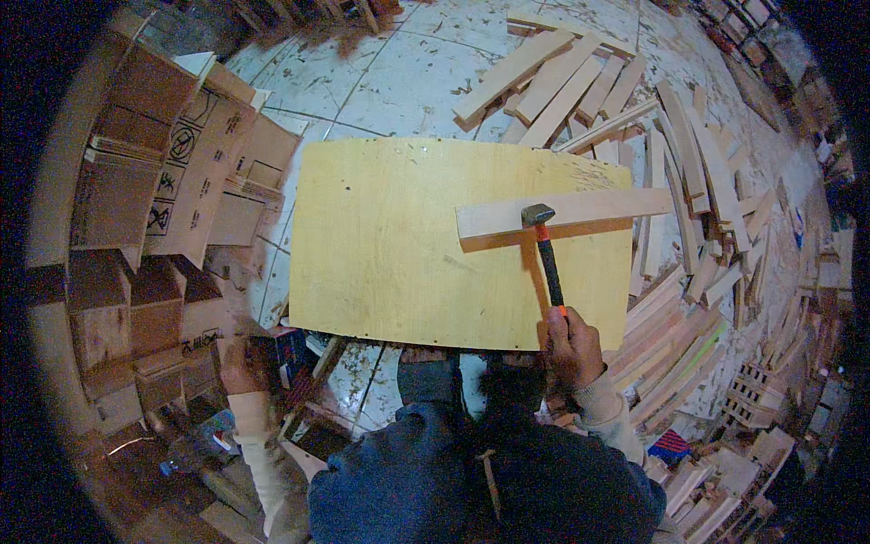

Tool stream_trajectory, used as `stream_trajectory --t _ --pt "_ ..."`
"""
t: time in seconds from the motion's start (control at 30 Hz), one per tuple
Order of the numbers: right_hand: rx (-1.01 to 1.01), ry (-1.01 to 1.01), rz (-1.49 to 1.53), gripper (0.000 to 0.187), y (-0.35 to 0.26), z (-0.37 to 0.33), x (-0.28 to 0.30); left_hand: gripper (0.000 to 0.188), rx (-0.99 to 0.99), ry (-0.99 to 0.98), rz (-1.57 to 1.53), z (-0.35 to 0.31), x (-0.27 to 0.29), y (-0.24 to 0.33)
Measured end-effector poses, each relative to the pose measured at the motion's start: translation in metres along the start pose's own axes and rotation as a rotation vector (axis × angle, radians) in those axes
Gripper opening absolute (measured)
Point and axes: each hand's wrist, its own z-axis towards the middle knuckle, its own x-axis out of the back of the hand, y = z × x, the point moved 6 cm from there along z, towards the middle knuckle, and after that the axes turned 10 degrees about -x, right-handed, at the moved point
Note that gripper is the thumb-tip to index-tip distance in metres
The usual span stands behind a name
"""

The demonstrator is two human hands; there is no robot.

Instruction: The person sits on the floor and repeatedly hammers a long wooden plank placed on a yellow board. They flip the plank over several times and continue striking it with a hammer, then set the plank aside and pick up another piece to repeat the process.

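Observation:
My right hand is closed around the lower handle of a hammer with a dark metal head and a black and orange handle. The hammer's head is over a pale wooden board, which lies across the right part of a yellow wooden panel and sticks out past its right edge. My left hand is off to the left, beside a small dark blue and red box. Blur and shadow hide its fingers, so I cannot tell whether it holds anything.
Opened cardboard boxes stand along the left side. Loose wooden slats lie piled beyond the panel, and more planks are stacked at the right. Wood scraps litter the tiled floor. A blue and red packet lies at the lower right.

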Motion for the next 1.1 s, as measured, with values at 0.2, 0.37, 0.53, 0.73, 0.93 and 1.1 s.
stream_trajectory --t 0.2,0.37,0.53,0.73,0.93,1.1 --pt "-0.095 -0.085 0.059 0.039 -0.009 -0.007 0.001 0.020 -0.246 0.398 -0.673 0.115 0.041 0.186" --pt "-0.112 -0.114 0.076 0.043 -0.011 -0.010 -0.001 0.020 -0.501 0.387 -0.963 0.162 -0.003 0.304" --pt "-0.142 -0.182 0.036 0.047 -0.017 -0.011 0.003 0.018 -0.717 0.459 -0.949 0.160 -0.026 0.333" --pt "0.116 -0.182 0.259 0.037 -0.050 -0.025 0.025 0.021 -0.468 0.285 -1.128 0.157 -0.053 0.325" --pt "0.065 -0.277 0.112 0.037 -0.040 -0.018 0.016 0.033 -0.410 0.225 -1.142 0.153 -0.060 0.323" --pt "-0.070 -0.226 -0.093 0.036 -0.030 -0.010 0.017 0.048 -0.652 0.311 -0.879 0.162 -0.054 0.315"
